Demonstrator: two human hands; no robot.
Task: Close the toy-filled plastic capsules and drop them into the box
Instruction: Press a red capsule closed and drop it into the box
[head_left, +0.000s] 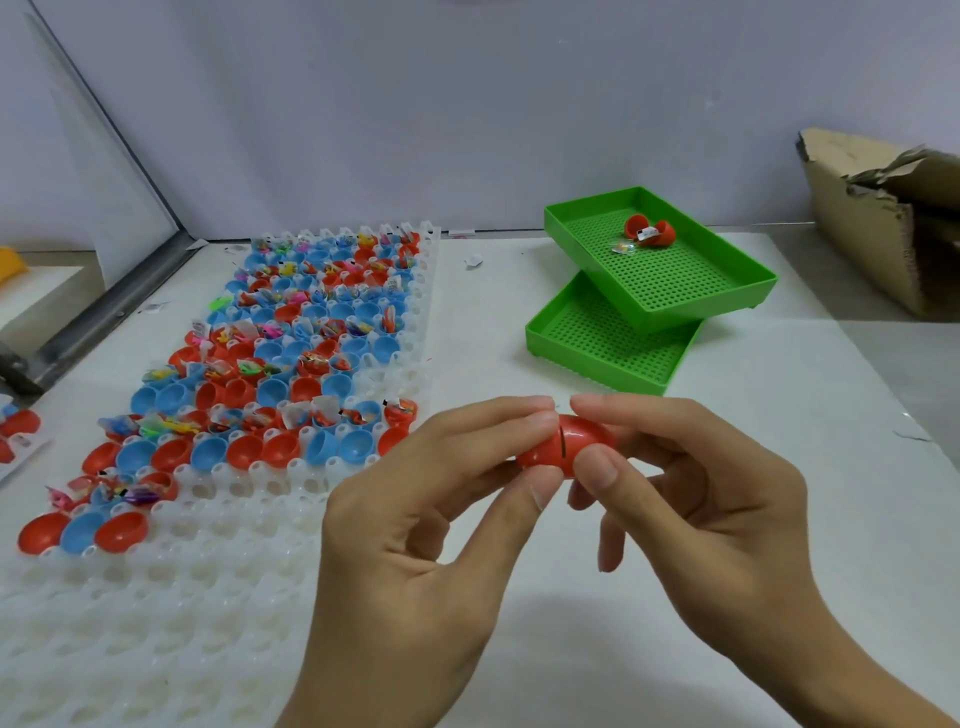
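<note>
While a white holder tray (291, 499) of open red and blue capsules lies at the left of the worktop (779, 467), a red capsule (563, 447) is pinched above it by both hands, left hand (415, 525) and right hand (711, 499), each grip clamped on one half. A cardboard box (878, 218) is seen far right, beyond two green trays (660, 280).

My two hands, head view

My left hand (415, 525) and right hand (691, 499): both bare, no gloves, rings, watch or bands; nails short and unpainted; wrists and forearms uncovered to the frame edge, no sleeve showing.
</note>
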